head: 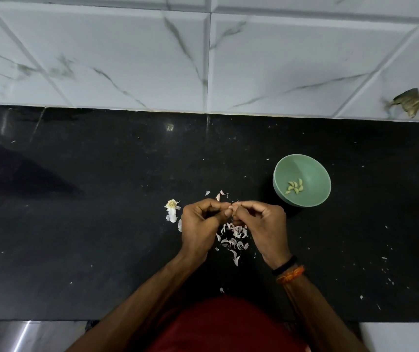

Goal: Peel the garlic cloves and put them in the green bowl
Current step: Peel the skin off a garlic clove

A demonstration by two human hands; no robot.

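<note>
Both hands (231, 224) pinched on a clove, green bowl (301, 180) well right, near wall.

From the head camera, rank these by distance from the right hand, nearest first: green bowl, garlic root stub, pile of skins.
Measured from the right hand:
1. Pile of skins, just beside and below it, between the hands.
2. Green bowl, up to its right.
3. Garlic root stub, beyond the left hand.

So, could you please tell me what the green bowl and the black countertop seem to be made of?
The green bowl looks like matte plastic or melamine: even colour, soft sheen, no glare. The black countertop looks like polished stone, perhaps granite: it mirrors light and shows a straight seam.
</note>
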